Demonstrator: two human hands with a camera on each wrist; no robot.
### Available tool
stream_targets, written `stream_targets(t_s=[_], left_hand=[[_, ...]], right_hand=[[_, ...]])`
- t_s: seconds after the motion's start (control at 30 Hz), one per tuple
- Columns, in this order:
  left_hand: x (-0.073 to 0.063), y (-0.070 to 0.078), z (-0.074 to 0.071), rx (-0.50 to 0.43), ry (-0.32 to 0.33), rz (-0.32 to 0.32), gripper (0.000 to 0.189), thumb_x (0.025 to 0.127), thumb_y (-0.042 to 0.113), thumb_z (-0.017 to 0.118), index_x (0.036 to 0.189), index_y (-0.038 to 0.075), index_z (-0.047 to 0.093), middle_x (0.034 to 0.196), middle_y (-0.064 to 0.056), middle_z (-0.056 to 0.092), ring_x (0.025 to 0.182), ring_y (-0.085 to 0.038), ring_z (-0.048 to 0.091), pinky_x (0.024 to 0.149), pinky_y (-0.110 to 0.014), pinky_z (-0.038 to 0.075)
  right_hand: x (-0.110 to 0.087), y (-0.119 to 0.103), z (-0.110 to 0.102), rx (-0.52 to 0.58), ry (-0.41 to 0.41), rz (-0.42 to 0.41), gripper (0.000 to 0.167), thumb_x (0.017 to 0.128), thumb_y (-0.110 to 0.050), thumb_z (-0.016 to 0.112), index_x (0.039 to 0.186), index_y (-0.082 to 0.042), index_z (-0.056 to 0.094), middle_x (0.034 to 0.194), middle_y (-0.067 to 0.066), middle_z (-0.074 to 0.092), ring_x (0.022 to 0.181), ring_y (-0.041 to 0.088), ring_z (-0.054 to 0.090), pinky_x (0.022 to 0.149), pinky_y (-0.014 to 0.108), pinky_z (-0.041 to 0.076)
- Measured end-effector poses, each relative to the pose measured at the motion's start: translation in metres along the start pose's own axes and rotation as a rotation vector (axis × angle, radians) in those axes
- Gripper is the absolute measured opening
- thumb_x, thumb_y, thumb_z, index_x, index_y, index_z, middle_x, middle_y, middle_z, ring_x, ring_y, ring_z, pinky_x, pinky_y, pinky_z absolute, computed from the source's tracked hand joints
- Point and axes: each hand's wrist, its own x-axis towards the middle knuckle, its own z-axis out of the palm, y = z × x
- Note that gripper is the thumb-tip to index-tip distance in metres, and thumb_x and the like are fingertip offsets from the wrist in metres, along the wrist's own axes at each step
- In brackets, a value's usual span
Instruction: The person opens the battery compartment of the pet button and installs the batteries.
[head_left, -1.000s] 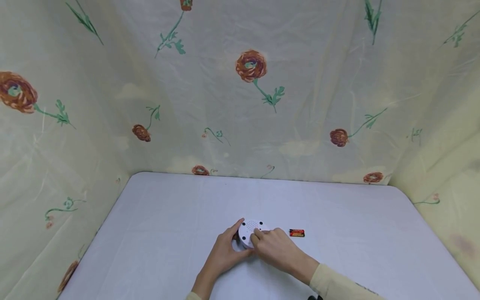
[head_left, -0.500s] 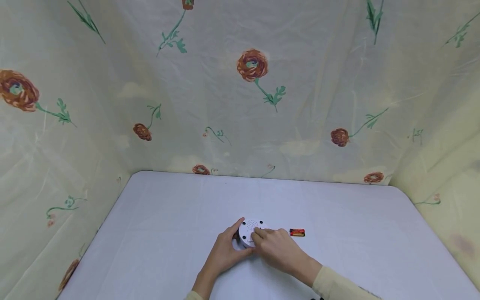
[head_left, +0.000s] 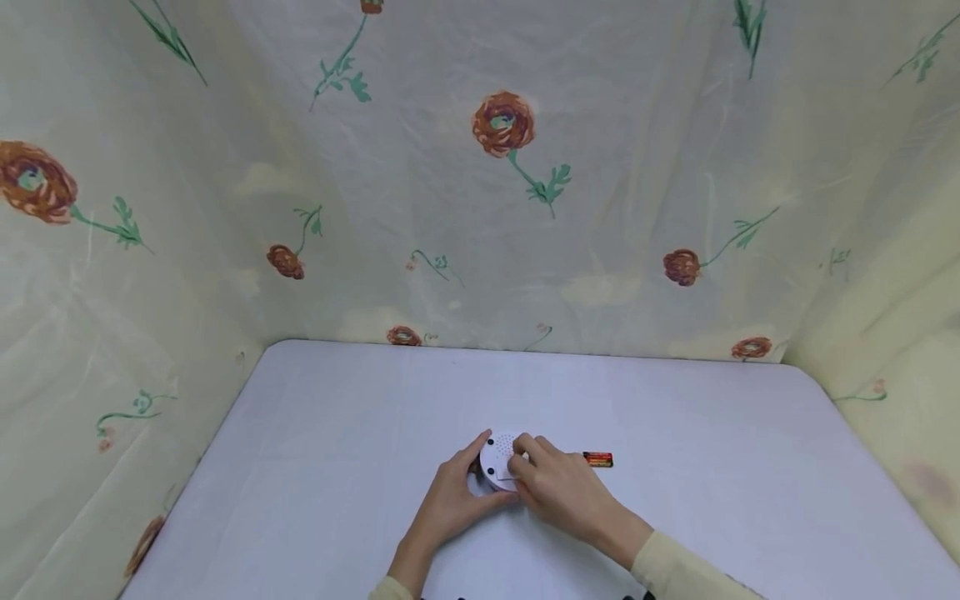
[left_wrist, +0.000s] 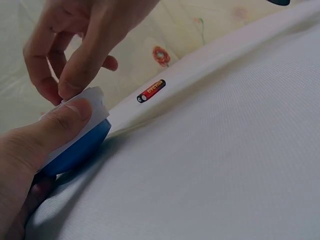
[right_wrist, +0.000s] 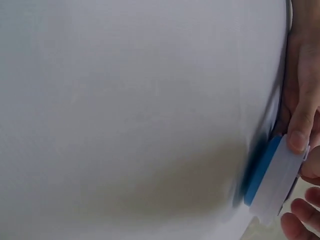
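Note:
A round, shallow device, white with small speaker holes and black feet on its upturned face (head_left: 504,448), has a blue lower part (left_wrist: 82,147). My left hand (head_left: 455,498) grips its rim, the thumb on the near side and the fingers round the far left. Over the device's right half, my right hand (head_left: 562,490) has curled fingers, with thumb and fingertips pinching at the battery cover area (head_left: 507,475). Those fingertips hide most of the cover. In the left wrist view, the right hand's thumb and a finger (left_wrist: 75,82) meet at the device's top.
Red and black batteries (head_left: 597,459) lie side by side just right of the right hand. A white cloth covers the table (head_left: 360,417). Flower-patterned curtains (head_left: 585,167) hang behind and at both sides. Small dark objects show at the head view's bottom edge.
My right hand has shifted its fingers on the device: the fingertips lay flatter on the face before and are now raised and more curled. The left hand keeps its grip.

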Motion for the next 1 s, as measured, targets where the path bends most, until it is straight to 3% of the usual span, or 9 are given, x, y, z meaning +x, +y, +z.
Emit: stream_targets(t_s=[0.43,1.0], left_hand=[[0.002,0.001,0.0,0.003,0.001,0.004,0.094,0.07,0.058,0.074,0.146,0.017,0.037,0.133,-0.003,0.057,0.109,-0.01,0.056,0.095,-0.035,0.047],[0.001,0.001,0.0,0.006,-0.012,0.009,0.092,0.07,0.054,0.076,0.146,0.017,0.037,0.126,-0.002,0.06,0.102,-0.007,0.057,0.091,-0.031,0.047]], right_hand=[[0.006,-0.001,0.002,-0.022,0.012,-0.022,0.015,0.076,-0.021,0.074,0.077,-0.012,0.063,0.093,-0.002,0.05,0.075,0.008,0.042,0.05,0.017,0.041],[0.01,0.001,-0.002,-0.011,-0.002,-0.047,0.016,0.073,-0.021,0.074,0.077,-0.011,0.062,0.097,-0.002,0.05,0.078,0.007,0.041,0.054,0.018,0.044]])
